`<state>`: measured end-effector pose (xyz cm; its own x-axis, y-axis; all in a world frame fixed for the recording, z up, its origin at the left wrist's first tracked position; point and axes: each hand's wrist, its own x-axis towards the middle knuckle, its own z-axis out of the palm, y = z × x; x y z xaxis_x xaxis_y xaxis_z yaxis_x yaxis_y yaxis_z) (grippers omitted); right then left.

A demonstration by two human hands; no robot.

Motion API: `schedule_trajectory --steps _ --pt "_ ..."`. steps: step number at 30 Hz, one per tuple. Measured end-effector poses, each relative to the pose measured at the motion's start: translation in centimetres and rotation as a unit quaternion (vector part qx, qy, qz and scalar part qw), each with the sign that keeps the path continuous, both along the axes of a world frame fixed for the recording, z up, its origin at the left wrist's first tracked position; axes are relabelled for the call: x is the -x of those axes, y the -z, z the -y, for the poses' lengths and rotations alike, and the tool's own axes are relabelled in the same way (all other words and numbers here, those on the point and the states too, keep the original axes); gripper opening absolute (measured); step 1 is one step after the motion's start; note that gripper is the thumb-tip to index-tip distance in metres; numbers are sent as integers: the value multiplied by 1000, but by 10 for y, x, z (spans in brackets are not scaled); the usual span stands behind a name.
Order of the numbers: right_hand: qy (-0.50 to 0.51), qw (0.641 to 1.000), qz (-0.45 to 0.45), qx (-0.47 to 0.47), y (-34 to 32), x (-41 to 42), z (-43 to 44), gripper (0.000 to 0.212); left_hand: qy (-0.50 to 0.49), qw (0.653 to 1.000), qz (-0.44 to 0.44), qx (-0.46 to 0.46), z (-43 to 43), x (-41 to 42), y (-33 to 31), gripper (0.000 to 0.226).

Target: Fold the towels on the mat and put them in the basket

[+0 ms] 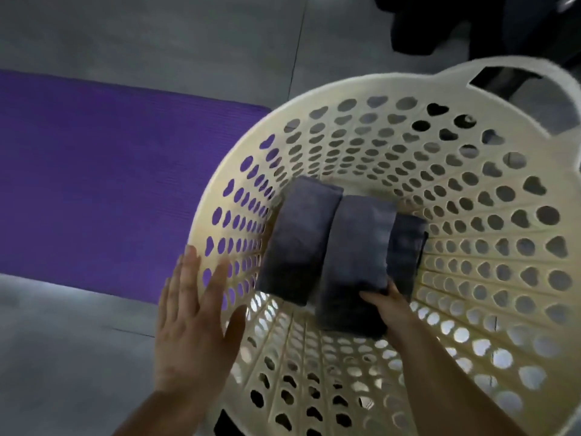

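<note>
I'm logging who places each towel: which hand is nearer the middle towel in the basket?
Right. The right hand grips the near end of the middle towel inside the basket; the left hand lies open against the basket rim, away from it.

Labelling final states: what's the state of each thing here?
Basket: upright, holding towels.
Left towel: folded, in basket.
Middle towel: folded, gripped by right hand.
Right towel: folded, in basket.
Mat: flat on floor.
Left hand: open, at basket rim.
Right hand: gripping middle towel.
</note>
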<state>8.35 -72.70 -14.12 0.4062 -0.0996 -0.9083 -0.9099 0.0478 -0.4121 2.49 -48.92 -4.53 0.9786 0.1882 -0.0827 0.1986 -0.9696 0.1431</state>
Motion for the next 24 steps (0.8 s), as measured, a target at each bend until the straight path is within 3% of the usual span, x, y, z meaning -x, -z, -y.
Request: schedule_trajectory --steps 4,9,12,17,24 --pt "-42 998 -37 22 31 5 -8 63 27 999 -15 -16 0 -2 5 61" --pt "52 995 7 81 33 -16 -13 63 31 999 -7 16 -2 2 8 63" --pt "6 994 14 106 29 -25 -17 52 31 999 -7 29 -4 1 8 60" --pt "49 990 38 123 24 -20 -9 37 27 999 -1 47 -5 2 7 57" --pt "27 986 76 149 32 -43 -17 47 37 997 -19 66 -9 2 6 56"
